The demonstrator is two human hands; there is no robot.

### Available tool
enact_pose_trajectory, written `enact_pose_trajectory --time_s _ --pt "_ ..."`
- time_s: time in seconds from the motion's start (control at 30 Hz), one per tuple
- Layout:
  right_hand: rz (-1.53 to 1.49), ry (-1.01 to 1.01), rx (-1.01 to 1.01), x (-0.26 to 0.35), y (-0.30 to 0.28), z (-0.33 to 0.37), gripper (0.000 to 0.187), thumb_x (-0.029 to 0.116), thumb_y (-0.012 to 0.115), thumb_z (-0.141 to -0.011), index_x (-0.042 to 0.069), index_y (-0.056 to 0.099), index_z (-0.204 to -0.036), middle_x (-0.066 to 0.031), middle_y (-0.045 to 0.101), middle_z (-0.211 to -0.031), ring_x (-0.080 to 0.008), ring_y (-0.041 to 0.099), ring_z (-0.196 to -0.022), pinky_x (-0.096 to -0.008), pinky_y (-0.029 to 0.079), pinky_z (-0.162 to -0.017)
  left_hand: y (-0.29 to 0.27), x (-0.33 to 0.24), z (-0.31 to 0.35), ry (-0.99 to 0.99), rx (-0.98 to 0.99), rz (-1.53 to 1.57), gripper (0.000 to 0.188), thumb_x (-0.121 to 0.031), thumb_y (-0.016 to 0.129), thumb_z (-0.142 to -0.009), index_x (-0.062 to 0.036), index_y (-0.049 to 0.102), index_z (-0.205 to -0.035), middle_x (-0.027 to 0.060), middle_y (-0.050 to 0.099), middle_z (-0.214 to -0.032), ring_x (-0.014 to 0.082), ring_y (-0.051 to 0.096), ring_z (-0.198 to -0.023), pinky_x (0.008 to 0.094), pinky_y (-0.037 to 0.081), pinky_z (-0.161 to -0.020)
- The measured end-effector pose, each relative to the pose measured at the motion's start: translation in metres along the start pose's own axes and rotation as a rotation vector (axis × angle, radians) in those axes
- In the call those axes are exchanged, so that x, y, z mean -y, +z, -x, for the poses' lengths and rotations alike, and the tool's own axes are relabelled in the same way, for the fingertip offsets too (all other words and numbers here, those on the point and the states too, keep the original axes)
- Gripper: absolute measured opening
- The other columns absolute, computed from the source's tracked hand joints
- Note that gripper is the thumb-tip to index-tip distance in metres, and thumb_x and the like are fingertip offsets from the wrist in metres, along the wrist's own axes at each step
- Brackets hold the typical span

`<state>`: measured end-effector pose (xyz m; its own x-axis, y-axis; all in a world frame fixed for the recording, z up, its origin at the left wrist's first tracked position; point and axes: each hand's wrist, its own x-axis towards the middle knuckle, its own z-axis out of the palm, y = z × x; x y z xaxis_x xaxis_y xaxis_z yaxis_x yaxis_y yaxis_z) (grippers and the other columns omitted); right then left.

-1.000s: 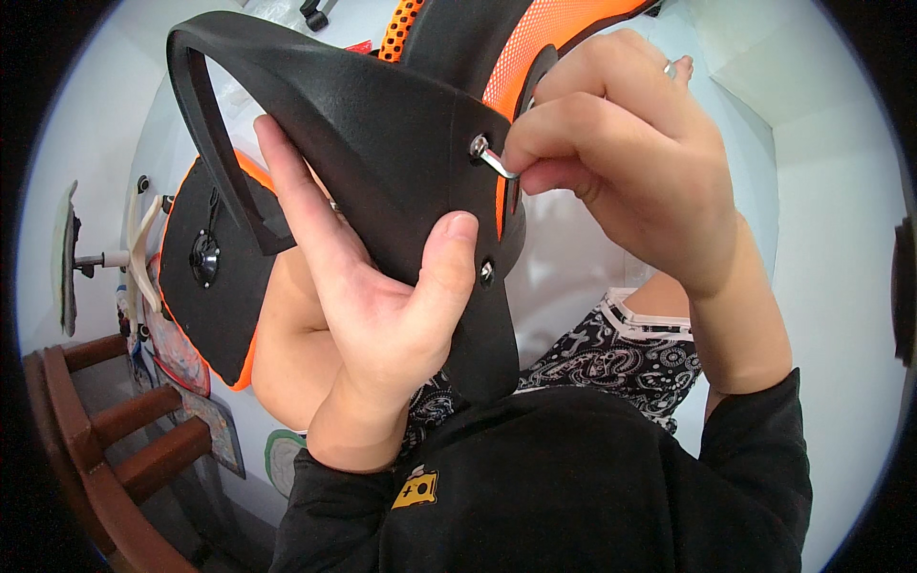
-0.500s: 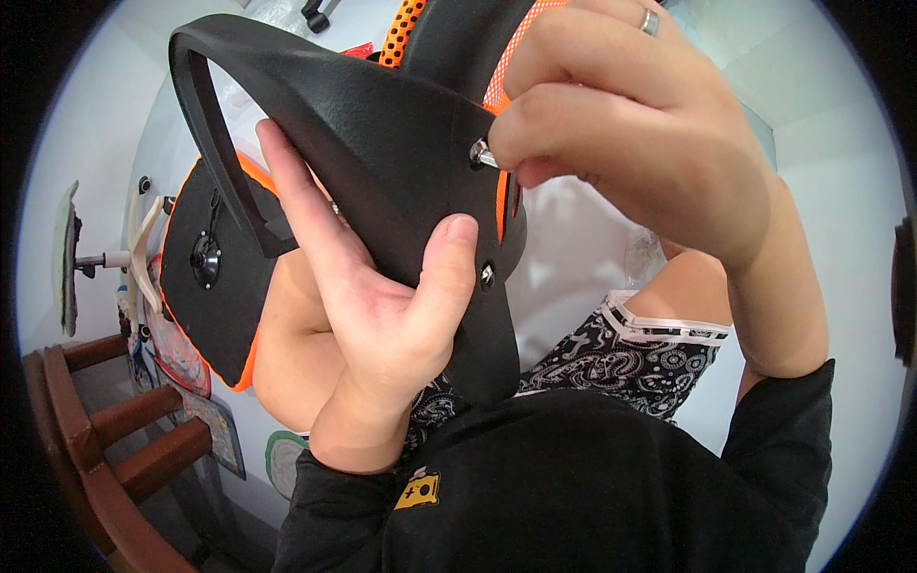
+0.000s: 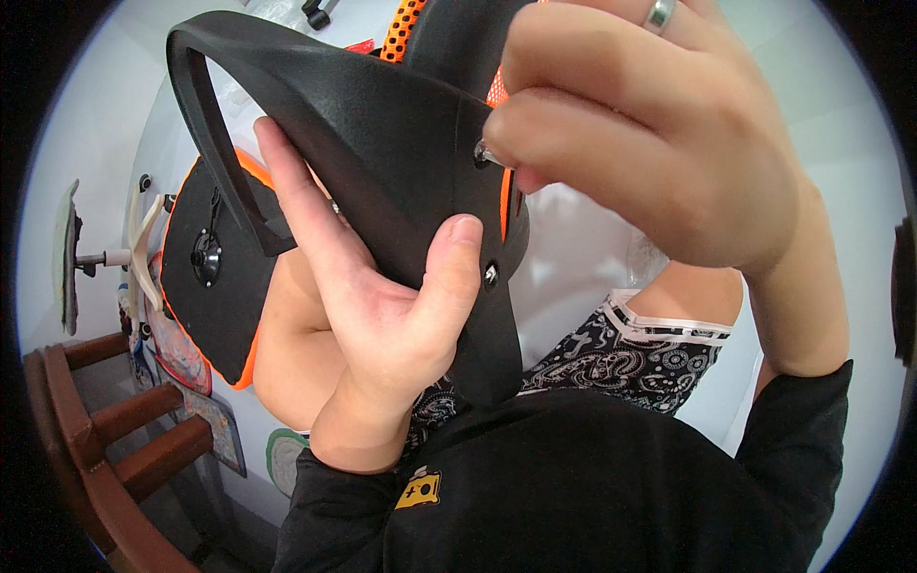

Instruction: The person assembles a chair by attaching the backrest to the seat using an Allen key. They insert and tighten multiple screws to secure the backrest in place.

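Observation:
A black plastic chair armrest (image 3: pixel 382 124), with a loop-shaped end at the upper left, lies across my lap. My left hand (image 3: pixel 382 306) grips its lower side, thumb pressed on the near face and index finger stretched along it. At its right end my right hand (image 3: pixel 640 143) pinches a small silver metal rod (image 3: pixel 488 155) that sits at the upper bolt hole. The fingers hide most of the rod. Below, a second silver bolt (image 3: pixel 491 275) is seated in the armrest. Orange mesh (image 3: pixel 497 91) shows behind the armrest's right end.
Left of the armrest stands a black panel with orange edging (image 3: pixel 215 277) and a round black fitting. Beyond it are a pale chair base (image 3: pixel 143 258) and brown wooden bars (image 3: pixel 124 420). A black caster (image 3: pixel 316 14) lies at the top.
My right hand has turned at the wrist and shifted slightly right, still at the upper hole. Less of the silver rod shows now. My left hand and the armrest have barely moved.

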<state>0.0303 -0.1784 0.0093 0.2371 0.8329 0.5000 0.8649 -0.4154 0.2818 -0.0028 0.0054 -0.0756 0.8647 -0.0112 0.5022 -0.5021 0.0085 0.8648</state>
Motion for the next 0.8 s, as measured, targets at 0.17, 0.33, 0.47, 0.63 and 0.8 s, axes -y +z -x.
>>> enact_pose_trajectory --time_s 0.17,0.33,0.47,0.63,0.8 --pt "-0.004 0.044 0.000 0.003 0.002 -0.001 0.018 0.023 0.065 -0.068 0.009 0.061 -0.078 -0.0019 0.055 -0.075 -0.0176 0.054 -0.071 -0.0312 0.040 -0.069 -0.004 -0.001 0.001 -0.025 0.010 -0.019 0.083 -0.007 0.059 -0.077 0.0030 0.008 -0.141 0.0186 0.026 -0.141 0.0273 0.027 -0.130 0.0356 0.016 -0.108" --pt "-0.030 0.123 -0.123 -0.001 0.019 0.007 0.019 0.025 0.067 -0.068 0.009 0.063 -0.078 -0.0007 0.058 -0.074 -0.0163 0.056 -0.069 -0.0299 0.040 -0.068 -0.001 -0.002 0.001 -0.053 0.002 0.052 0.082 -0.006 0.058 -0.077 0.0024 0.008 -0.141 0.0183 0.028 -0.140 0.0266 0.028 -0.130 0.0358 0.018 -0.107" --pt "-0.081 0.305 -0.219 0.003 0.039 0.030 0.024 0.031 0.065 -0.071 0.010 0.064 -0.081 -0.0002 0.062 -0.075 -0.0148 0.058 -0.069 -0.0297 0.040 -0.069 0.004 -0.004 -0.001 -0.039 0.013 0.067 0.082 -0.006 0.058 -0.077 0.0023 0.008 -0.141 0.0182 0.028 -0.140 0.0265 0.029 -0.129 0.0358 0.019 -0.107" --pt "0.056 0.511 -0.312 0.028 0.064 0.029 0.020 0.032 0.071 -0.069 0.017 0.063 -0.079 0.0067 0.060 -0.071 -0.0110 0.057 -0.060 -0.0274 0.038 -0.058 -0.003 0.000 0.001 -0.012 0.001 0.000 0.082 -0.006 0.058 -0.077 0.0028 0.009 -0.141 0.0182 0.029 -0.140 0.0266 0.031 -0.128 0.0356 0.020 -0.107" --pt "0.017 0.735 -0.410 0.058 0.073 0.024 0.014 0.026 0.068 -0.076 0.014 0.063 -0.073 0.0051 0.060 -0.070 -0.0127 0.058 -0.061 -0.0285 0.037 -0.057 0.002 -0.005 0.002 -0.029 -0.031 0.001 0.080 -0.004 0.057 -0.077 0.0034 0.011 -0.141 0.0180 0.031 -0.139 0.0266 0.033 -0.127 0.0358 0.021 -0.106"
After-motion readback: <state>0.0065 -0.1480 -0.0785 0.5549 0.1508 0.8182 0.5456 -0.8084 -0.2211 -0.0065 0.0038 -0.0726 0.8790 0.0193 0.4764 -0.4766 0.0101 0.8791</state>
